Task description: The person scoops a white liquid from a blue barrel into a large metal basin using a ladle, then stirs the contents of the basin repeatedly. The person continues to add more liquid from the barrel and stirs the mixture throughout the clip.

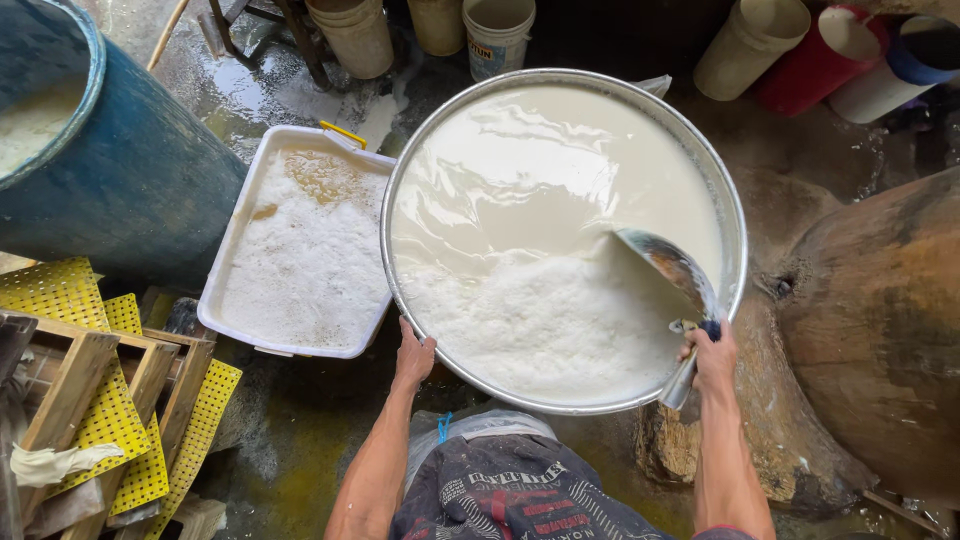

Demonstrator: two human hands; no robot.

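My right hand point(712, 352) is closed around the handle of a metal scoop point(672, 268), gripping it just outside the near right rim of a big round metal basin point(735, 230). The scoop's bowl reaches over the rim and dips into the milky white liquid point(540, 170) that fills the basin, at the right edge of a patch of white foam point(545, 320) floating on the side nearest me. My left hand point(414, 355) grips the basin's near left rim, fingers curled over the edge.

Just to the left of the basin, touching or nearly touching it, sits a white rectangular tub point(225, 270) with a yellow handle; it holds more white foam, with a brownish pool at its far end. Further left stands a large blue barrel point(140, 180) with pale liquid inside. Yellow perforated panels point(60, 295) and rough wooden frames point(90, 375) are stacked at the lower left.

Beyond the basin, several buckets point(497, 35) stand on the wet floor point(300, 420), cream and white ones at the top, red and blue ones lying tilted at the top right. A large brown rounded vessel point(880, 320) sits to my right.
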